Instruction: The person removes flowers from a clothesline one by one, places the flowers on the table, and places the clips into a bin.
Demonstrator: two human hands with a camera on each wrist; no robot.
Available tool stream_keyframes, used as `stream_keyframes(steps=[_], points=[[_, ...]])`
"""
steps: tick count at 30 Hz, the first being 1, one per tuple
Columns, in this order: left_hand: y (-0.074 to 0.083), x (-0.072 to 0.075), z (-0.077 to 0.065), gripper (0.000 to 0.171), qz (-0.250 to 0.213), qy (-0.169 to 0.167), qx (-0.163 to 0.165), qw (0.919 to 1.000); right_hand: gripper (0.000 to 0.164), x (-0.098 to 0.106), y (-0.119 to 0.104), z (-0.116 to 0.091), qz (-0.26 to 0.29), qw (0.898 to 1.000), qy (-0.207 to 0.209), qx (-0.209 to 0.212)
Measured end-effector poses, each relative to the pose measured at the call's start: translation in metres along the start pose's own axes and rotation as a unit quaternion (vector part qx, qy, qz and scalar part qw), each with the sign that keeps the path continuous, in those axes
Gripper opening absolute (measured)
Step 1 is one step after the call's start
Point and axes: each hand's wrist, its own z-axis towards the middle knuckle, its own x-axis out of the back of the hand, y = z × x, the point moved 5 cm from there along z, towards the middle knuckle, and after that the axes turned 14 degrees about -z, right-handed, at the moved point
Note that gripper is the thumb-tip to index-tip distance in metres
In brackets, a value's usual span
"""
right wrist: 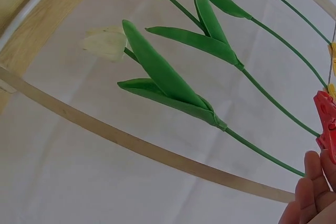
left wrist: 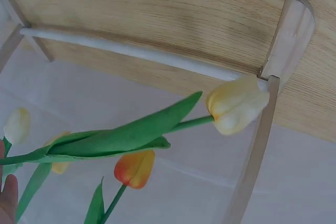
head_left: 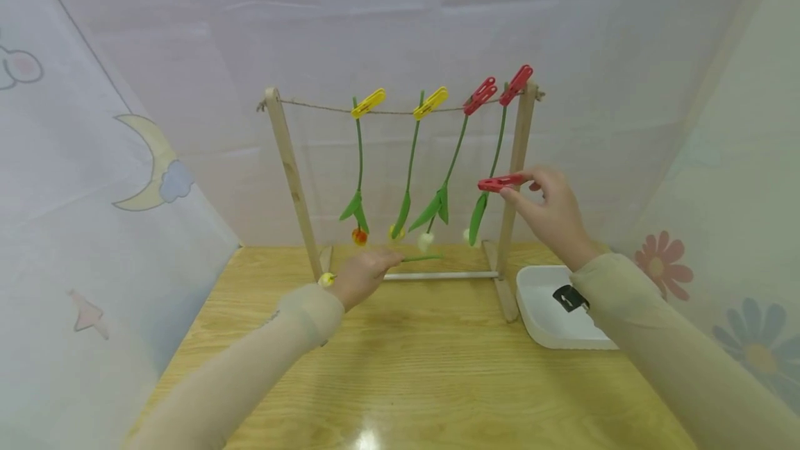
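My left hand point(head_left: 361, 275) grips the green stem of an artificial tulip point(left wrist: 236, 106), held sideways with its pale yellow bloom to the left in the head view. My right hand point(head_left: 553, 210) pinches a red clothespin point(head_left: 494, 183) in front of the rightmost hanging tulip. Several tulips hang upside down from a twine line point(head_left: 325, 107). An orange tulip point(head_left: 359, 236) and a yellow tulip point(head_left: 396, 232) hang from yellow clothespins point(head_left: 369, 103). Two white tulips point(head_left: 426, 241) hang from red clothespins point(head_left: 480, 96).
A wooden frame point(head_left: 290, 179) carries the line between two posts, with a white rod point(head_left: 444, 275) low across it. At the right, a white plastic bin point(head_left: 537, 311) stands on the wooden table point(head_left: 425, 373), partly behind my right forearm. Printed cloth hangs behind and at the sides.
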Motion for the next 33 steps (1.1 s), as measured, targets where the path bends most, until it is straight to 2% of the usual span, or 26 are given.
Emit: stream_keyframes(steps=[6, 11, 18, 24, 33], points=[[0.007, -0.010, 0.000, 0.033, 0.048, 0.003, -0.060, 0.9970, 0.026, 0.000, 0.008, -0.005, -0.007, 1.000, 0.010, 0.002], [0.009, -0.018, 0.002, 0.033, 0.065, 0.002, -0.080, 0.9947, 0.027, 0.002, 0.015, -0.011, -0.009, 1.000, 0.004, -0.013], [0.009, -0.031, 0.001, 0.037, 0.086, -0.038, -0.077, 0.9925, 0.029, 0.007, 0.026, -0.018, -0.020, 1.000, 0.002, -0.024], [0.009, -0.040, -0.001, 0.039, 0.115, -0.056, -0.073, 0.9891, 0.030, 0.010, 0.036, -0.023, -0.020, 0.999, 0.008, -0.032], [0.006, -0.052, -0.001, 0.035, 0.110, -0.083, -0.044, 0.9895, 0.029, 0.014, 0.052, -0.034, -0.017, 0.999, 0.013, -0.047]])
